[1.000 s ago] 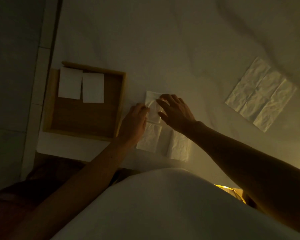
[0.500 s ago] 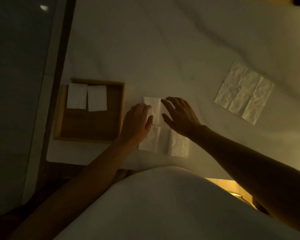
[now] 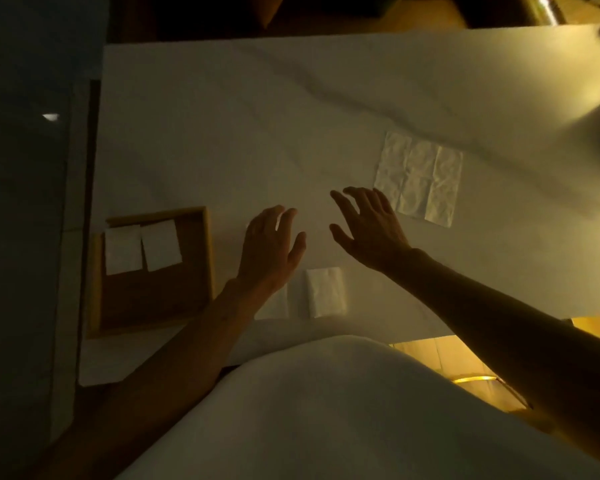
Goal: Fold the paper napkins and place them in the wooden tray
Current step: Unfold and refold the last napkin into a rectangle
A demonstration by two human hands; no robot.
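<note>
The wooden tray (image 3: 207,258) sits at the table's left edge with two folded white napkins (image 3: 142,249) lying side by side in its far part. A folded napkin (image 3: 326,292) lies on the white tablecloth near the front edge; another piece beside it is partly hidden under my left forearm. An unfolded, creased napkin (image 3: 420,176) lies flat further right. My left hand (image 3: 269,249) hovers open over bare cloth beyond the folded napkin. My right hand (image 3: 371,228) is open too, fingers spread, just left of the unfolded napkin. Neither hand holds anything.
The white tablecloth (image 3: 257,133) is rumpled with a long crease across its far half. Dark floor lies left of the table. A shiny metal object (image 3: 548,8) stands beyond the far right corner. My white-clad body fills the bottom of the view.
Both hands have lifted off the folded napkin and moved away from me, the right one toward the unfolded napkin. The camera view has tilted up, showing more of the table.
</note>
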